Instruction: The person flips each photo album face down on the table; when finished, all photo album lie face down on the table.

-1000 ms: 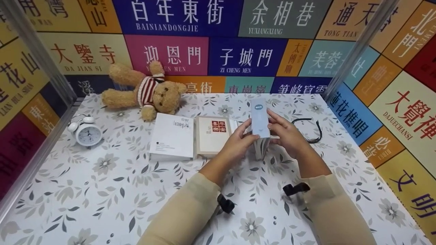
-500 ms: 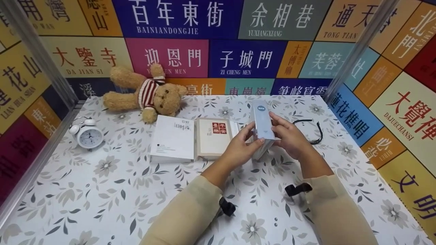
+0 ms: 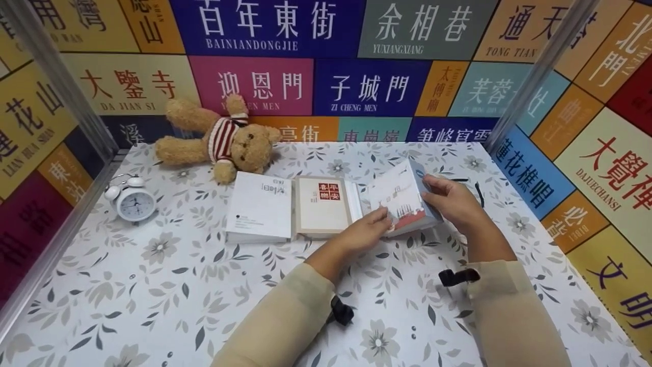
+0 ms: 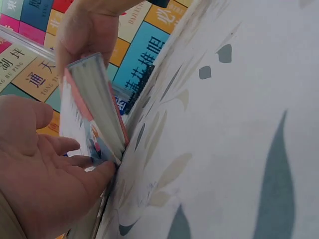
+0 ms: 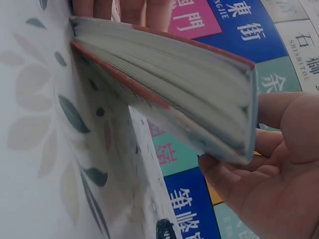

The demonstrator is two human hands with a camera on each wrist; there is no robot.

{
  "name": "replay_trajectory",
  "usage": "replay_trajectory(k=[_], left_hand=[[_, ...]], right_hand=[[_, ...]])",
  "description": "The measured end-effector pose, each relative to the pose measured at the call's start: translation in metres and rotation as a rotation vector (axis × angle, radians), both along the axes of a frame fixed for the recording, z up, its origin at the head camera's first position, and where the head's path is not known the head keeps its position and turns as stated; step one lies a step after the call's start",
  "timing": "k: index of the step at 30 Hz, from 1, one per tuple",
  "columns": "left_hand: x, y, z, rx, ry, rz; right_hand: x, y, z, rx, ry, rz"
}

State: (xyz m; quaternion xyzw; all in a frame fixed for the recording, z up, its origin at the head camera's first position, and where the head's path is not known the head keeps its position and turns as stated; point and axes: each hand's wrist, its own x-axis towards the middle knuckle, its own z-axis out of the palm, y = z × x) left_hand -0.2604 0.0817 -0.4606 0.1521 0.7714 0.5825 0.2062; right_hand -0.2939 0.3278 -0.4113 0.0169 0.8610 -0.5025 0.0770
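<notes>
A book point(image 3: 397, 196) with a white and red cover and pale blue spine is tilted over the table, its spine side raised to the right. My right hand point(image 3: 453, 204) holds it by the spine, thumb and fingers on opposite sides, as the right wrist view shows at the book's spine end point(image 5: 251, 114). The fingers of my left hand point(image 3: 364, 232) touch the cover near the opposite, lower edge. In the left wrist view that edge of the book point(image 4: 97, 107) meets the cloth beside my left fingertips point(image 4: 107, 172). The pages stay together between the covers.
Left of the held book lie a beige book point(image 3: 323, 211) with a red square print and a white book point(image 3: 260, 204). A teddy bear point(image 3: 239, 145) lies behind them. An alarm clock point(image 3: 133, 201) stands far left. A black headband point(image 3: 479, 193) lies partly behind my right hand.
The book has turned from standing spine-up to leaning down leftward, showing its cover. My right hand moved right with the spine; my left fingers loosened from a grip to a touch on the cover.
</notes>
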Motion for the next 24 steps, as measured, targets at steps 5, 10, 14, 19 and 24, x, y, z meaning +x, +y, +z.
replay_trajectory(k=[5,10,14,19,24], left_hand=[[0.002,0.000,0.001,0.093,-0.110,0.005],[0.005,0.001,0.006,0.142,-0.182,0.057],[0.006,0.001,0.010,0.145,-0.214,0.086],[0.004,0.001,0.011,0.170,-0.237,0.115],[0.000,-0.007,0.014,0.151,-0.152,0.130]], right_hand=[[-0.006,0.010,-0.010,0.113,-0.096,0.009],[-0.010,0.016,-0.021,0.124,-0.159,0.016],[-0.013,0.019,-0.029,0.138,-0.154,0.042],[-0.014,0.018,-0.033,0.130,-0.119,0.026],[-0.013,0.002,-0.025,0.081,-0.031,-0.084]])
